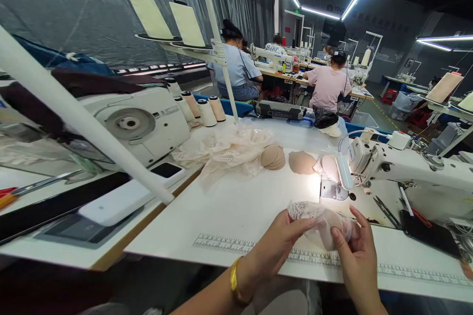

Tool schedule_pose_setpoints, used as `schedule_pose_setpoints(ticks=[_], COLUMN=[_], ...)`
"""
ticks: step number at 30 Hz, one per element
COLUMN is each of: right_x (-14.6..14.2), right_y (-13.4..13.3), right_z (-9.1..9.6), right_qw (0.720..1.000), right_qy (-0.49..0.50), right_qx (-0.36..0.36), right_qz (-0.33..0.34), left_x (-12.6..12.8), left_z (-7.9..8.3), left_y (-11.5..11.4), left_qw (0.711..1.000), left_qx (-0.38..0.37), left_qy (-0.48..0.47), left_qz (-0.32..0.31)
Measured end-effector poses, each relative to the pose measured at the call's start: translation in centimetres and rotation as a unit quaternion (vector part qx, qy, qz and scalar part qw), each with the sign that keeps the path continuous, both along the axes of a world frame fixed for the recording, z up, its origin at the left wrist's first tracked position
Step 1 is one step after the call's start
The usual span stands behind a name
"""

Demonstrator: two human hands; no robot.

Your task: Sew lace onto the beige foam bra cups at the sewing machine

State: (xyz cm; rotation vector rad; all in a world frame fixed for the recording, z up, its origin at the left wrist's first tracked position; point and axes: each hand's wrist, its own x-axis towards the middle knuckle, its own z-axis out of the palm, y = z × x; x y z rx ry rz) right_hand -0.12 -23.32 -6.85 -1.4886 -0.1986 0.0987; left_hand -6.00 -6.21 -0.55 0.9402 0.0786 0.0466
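Between my hands, above the front of the white table, is a sheer cream lace fabric piece (325,229). My left hand (279,236) pinches its lacy left end between thumb and fingers. My right hand (356,256) grips the right side, thumb pressed on the cloth and index finger raised. Just beyond the fabric, the sewing machine (384,162) has its lamp lit over the metal needle plate (334,190). Left of the needle lie a beige cup-shaped piece (302,162), a stack of similar beige pieces (273,157) and a heap of cream lace (232,150).
Scissors (386,211) and a black phone-like object (430,234) lie right of the needle plate. A printed ruler (225,243) runs along the table's front edge. Thread cones (207,112), a slanting white pole (84,118) and another machine (136,123) stand left. Co-workers sit ahead.
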Motion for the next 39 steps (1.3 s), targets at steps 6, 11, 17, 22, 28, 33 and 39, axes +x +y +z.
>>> schedule_pose_setpoints(ticks=[6,11,17,22,28,33,39], right_x=[-0.5,-0.5,-0.5,-0.6,-0.5,-0.2,0.0], right_y=[0.0,0.0,0.3,0.3,0.3,0.4,0.5], right_z=[1.0,1.5,1.8,1.6,1.6,1.2,1.0], right_qw=[0.983,0.971,0.960,0.957,0.956,0.958,0.957], right_qy=[0.095,0.123,0.158,0.177,0.189,0.192,0.208], right_qx=[0.102,0.156,0.180,0.188,0.188,0.185,0.173], right_qz=[0.123,0.134,0.145,0.132,0.119,0.105,0.104], left_x=[1.0,0.9,0.2,0.9,1.1,1.2,1.6], left_z=[-0.5,-1.3,-1.8,-1.4,-1.4,-1.0,-0.9], left_y=[-0.2,-0.6,-0.9,-1.2,-1.5,-1.6,-1.8], left_qw=[0.989,0.987,0.979,0.988,0.983,0.979,0.977], left_qx=[-0.143,-0.156,-0.153,-0.128,-0.138,-0.136,-0.120], left_qy=[0.006,0.031,0.085,0.084,0.120,0.137,0.151], left_qz=[0.027,0.026,-0.099,-0.019,0.020,0.065,0.092])
